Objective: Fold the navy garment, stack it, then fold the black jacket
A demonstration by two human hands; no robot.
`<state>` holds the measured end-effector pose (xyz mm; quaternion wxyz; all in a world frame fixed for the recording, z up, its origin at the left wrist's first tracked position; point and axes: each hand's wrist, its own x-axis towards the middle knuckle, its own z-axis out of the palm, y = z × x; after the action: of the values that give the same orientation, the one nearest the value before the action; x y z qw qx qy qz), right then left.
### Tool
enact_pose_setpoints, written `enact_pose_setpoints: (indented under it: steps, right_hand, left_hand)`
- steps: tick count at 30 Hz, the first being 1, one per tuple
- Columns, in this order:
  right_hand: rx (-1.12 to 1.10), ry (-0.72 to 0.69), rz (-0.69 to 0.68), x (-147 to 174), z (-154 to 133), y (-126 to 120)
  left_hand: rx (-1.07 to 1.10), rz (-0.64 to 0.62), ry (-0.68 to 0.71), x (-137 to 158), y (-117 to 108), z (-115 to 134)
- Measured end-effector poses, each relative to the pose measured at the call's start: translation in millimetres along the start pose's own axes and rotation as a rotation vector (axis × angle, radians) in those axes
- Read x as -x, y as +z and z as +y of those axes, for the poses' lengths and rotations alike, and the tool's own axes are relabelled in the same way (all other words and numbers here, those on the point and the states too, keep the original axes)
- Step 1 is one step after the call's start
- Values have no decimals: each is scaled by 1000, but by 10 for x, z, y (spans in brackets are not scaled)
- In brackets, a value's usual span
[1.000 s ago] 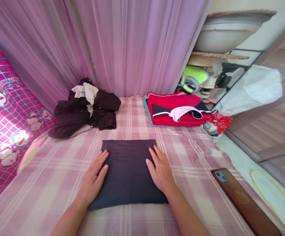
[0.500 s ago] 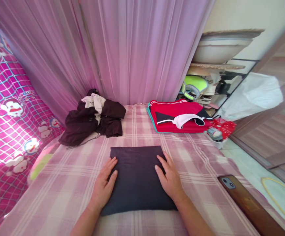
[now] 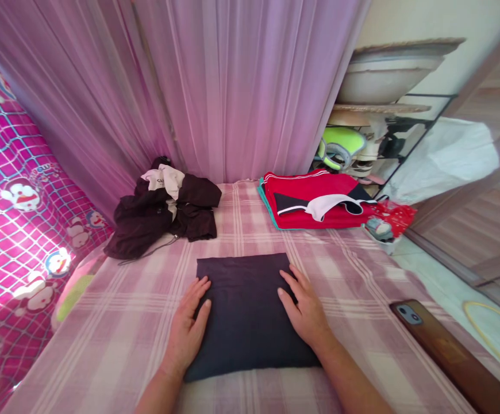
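Observation:
A dark navy piece of cloth (image 3: 245, 316), folded into a flat, neat rectangle, lies on the plaid bedsheet (image 3: 353, 356) right in front of me. My left hand (image 3: 189, 322) rests along its left side, thumb and fingers apart, fingertips on the fabric. On the opposite side my right hand (image 3: 304, 307) lies the same way, fingers spread over the right edge. Neither hand grips anything. Which kind of garment the folded cloth is, I cannot tell.
A crumpled dark jacket (image 3: 159, 213) sits at the back left. Folded red clothing (image 3: 319, 198) lies on teal cloth at the back right. A brown-cased phone (image 3: 448, 345) is at the right. Purple curtains (image 3: 241, 86) hang behind, beside a rack holding a basin (image 3: 396, 77).
The camera view has shifted slightly, so everything sits a little differently in the picture. Both hands stay on the folded cloth, in nearly the same pose.

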<state>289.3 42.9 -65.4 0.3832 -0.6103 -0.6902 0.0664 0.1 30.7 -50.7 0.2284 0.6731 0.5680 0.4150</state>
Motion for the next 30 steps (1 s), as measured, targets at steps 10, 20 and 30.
enact_pose_setpoints:
  steps: [10,20,30]
  right_hand:
    - [-4,14,18,-22,-11,24]
    - [4,26,10,-62,-30,35]
    - [-14,24,11,-18,-63,6]
  left_hand:
    - [18,-8,-2,-27,7,-25]
    - [46,21,14,-56,17,-71]
    - [22,-17,-23,-30,-39,-78]
